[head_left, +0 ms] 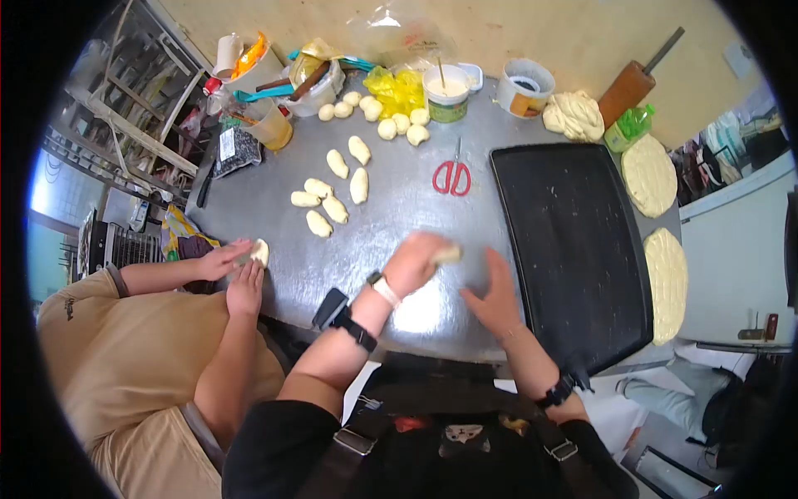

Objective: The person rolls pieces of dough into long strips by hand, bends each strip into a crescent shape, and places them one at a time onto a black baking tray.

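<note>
My left hand point(413, 264) is over the middle of the metal table, its fingers closed round a small piece of dough point(447, 254) that pokes out on the right. To its right, my right hand point(492, 298) is open, thumb apart from the fingers and slightly blurred, close to the left edge of a black baking tray point(573, 266). Ahead of both hands lie red-handled scissors point(452, 177). Several rolled dough pieces point(333, 208) rest to the left, and several round dough balls point(401, 125) sit farther back.
At the left, a co-worker's hands point(243, 274) press a dough piece on the table point(374, 308). Tubs point(445, 104), a yellow bag point(395, 91) and a larger dough lump point(573, 116) line the back. Two flat dough breads point(665, 283) lie right of the tray.
</note>
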### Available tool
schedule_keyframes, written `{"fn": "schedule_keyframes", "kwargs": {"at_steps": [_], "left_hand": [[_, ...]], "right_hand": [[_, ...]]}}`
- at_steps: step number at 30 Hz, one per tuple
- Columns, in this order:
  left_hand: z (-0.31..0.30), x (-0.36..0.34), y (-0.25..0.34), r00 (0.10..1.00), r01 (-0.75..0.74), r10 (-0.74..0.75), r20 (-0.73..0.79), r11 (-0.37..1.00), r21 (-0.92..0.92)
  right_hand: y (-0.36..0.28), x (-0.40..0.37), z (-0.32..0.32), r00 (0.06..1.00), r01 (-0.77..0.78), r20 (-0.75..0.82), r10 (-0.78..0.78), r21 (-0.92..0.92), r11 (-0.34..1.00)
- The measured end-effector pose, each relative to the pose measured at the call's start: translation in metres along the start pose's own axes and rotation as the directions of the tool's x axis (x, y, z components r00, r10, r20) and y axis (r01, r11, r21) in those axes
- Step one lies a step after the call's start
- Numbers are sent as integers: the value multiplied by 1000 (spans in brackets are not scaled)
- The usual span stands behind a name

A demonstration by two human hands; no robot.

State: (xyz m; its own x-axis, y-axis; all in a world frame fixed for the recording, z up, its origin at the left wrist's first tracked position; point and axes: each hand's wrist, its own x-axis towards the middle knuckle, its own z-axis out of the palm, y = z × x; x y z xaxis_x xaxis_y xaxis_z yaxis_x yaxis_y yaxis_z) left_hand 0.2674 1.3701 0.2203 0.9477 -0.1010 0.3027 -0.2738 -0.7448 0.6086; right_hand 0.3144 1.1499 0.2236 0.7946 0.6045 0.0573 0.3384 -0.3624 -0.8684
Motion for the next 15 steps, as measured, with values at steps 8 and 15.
{"fn": "schedule_keyframes", "kwargs": {"at_steps": [8, 15], "left_hand": [[62, -110, 24, 936, 349, -343, 80, 935, -67], [64, -149, 24, 947, 276, -296, 121, 947, 163]], "right_hand": [[62, -32, 57, 898, 377, 304, -318, -161, 912], [64, -56, 37, 880, 452, 274, -387, -238, 860]]}}
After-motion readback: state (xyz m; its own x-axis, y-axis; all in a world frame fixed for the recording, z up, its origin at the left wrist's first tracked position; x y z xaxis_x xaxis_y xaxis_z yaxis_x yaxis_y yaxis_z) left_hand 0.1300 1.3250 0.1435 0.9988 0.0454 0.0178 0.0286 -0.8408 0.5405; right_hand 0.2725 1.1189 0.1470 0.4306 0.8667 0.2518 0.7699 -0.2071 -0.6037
